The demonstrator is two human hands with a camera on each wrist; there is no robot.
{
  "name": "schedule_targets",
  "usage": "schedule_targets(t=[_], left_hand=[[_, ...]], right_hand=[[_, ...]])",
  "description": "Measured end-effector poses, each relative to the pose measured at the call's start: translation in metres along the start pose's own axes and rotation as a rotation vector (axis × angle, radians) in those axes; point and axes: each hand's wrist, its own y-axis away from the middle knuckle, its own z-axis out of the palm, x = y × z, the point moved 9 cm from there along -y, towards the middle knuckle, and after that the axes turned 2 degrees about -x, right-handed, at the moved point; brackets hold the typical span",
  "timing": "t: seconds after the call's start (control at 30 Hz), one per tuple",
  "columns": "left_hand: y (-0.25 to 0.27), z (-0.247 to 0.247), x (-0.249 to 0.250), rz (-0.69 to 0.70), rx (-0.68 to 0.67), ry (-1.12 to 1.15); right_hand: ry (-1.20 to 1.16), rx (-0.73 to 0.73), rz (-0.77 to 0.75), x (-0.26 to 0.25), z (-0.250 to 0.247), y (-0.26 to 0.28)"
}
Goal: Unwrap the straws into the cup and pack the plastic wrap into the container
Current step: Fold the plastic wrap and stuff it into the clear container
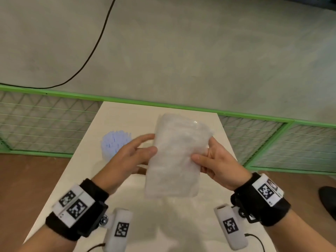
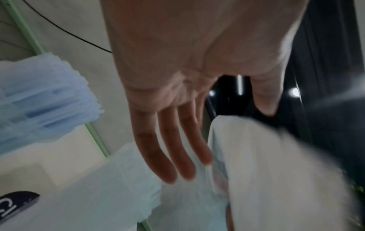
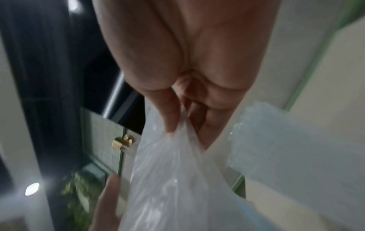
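Pale table [image 1: 81, 175], grey floor [image 1: 181, 51], green fence [image 1: 45, 120], right fingers [image 3: 169, 112] pinching plastic wrap [image 1: 174, 160], left fingers [image 2: 168, 156] straight

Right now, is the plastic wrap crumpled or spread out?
Spread out: the plastic wrap hangs flat, the right hand pinching one edge, the left hand touching the other.
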Motion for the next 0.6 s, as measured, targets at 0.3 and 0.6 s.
schedule_targets(t=[0.3,0.6], left_hand=[[-0.003,0.012,0.008,0.001,-0.097,-0.106],[-0.004,0.009,0.033,0.163,-0.019,-0.256]], right_hand=[[0.149,-0.005,-0.022,-0.013,-0.005,0.0],[0.084,0.026,-0.12,-0.023,-0.019,0.004]])
